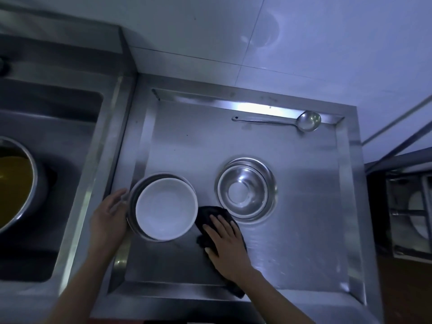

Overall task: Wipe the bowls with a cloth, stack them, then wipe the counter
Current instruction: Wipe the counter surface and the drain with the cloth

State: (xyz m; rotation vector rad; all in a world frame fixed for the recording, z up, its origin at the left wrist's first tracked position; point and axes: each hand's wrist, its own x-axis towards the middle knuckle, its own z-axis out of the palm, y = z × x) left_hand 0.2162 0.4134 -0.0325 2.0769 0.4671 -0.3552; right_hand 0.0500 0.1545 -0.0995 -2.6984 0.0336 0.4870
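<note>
The left hand (109,212) grips the rim of a stack of steel bowls topped by a round white bowl (166,208) at the left of the stainless steel table (304,230). The right hand (225,239), fingers flat and released, presses a black cloth (210,213) onto the table between that stack and a second stack of round steel bowls (246,188). A steel ladle (306,121) lies at the back edge.

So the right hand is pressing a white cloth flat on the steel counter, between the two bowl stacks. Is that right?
Not quite: the cloth is black, not white, as the head view shows. The right hand does press it flat on the steel counter, between the white-topped stack and the steel bowls.
</note>
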